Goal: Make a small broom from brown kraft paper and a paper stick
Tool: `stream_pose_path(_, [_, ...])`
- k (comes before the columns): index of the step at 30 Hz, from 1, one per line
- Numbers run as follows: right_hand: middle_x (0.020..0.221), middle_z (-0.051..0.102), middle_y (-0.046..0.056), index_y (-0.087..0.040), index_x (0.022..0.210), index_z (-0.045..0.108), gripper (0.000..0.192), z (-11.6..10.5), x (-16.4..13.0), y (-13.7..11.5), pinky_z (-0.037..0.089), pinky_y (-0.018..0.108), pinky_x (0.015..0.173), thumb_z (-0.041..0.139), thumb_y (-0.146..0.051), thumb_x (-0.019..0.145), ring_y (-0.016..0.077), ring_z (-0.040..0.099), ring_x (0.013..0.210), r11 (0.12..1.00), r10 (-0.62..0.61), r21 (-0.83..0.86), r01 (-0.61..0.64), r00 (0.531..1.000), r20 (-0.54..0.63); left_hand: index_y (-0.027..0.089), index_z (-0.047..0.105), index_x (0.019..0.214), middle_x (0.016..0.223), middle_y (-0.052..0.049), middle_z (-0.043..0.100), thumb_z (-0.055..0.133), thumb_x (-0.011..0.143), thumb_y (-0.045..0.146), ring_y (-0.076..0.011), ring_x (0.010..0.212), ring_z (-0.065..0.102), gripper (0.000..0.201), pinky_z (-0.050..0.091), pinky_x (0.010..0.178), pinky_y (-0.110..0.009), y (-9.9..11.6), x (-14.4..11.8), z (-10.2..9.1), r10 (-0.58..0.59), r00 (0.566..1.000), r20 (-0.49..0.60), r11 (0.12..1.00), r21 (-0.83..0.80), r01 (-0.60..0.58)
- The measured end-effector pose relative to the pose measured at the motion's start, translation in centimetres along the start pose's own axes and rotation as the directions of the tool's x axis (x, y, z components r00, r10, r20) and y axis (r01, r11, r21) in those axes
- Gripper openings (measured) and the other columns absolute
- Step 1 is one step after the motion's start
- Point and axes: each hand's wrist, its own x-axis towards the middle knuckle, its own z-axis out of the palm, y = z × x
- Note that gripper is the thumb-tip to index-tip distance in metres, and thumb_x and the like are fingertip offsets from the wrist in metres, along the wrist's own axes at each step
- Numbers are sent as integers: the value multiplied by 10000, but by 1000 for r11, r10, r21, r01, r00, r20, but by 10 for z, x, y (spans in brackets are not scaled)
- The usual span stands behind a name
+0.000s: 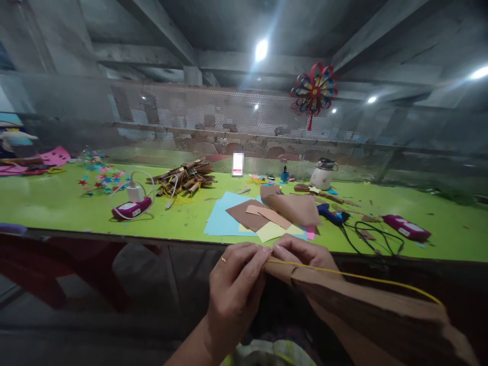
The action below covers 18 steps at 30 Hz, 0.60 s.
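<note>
A length of crumpled brown paper (354, 300), narrow at its left end and wider toward the lower right, is held in front of the table edge. My left hand (236, 279), with a ring on one finger, pinches its narrow tip together with the end of a yellow string (354, 275). The string runs along the paper toward the right. Curled round the paper from behind, my right hand (307, 251) has its fingertips close to the left ones; the paper partly hides that hand and forearm.
On the green table (183, 221) lie coloured paper sheets (221, 218), a blue glue gun (332, 214) with a black cable, and two purple power strips (407, 227). Farther back are rolled brown paper sticks (186, 178), scattered stars (104, 178) and a white jug (321, 175).
</note>
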Motion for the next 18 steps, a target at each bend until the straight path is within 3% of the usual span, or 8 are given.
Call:
stream_pose_path(6, [756,660,7,-191,777,704,104,-9,-2,8,473,215,663,655,-281,793,132,598,722,989,-39,143,27,996,83,113,582,1191,1074,-137,617,632,707,-48,-235,1039,544,512,496,871,-397,-3,1,-3,54,998,40,998,34,-56])
stream_pose_path(18, [774,690,26,-206,812,734,114,-9,-4,10,489,235,661,642,-273,805,159,626,735,990,-144,-4,144,989,37,119,572,1208,1059,-130,638,643,697,-45,-228,1013,558,541,509,848,-390,-4,-3,-2,58,998,26,998,39,-59])
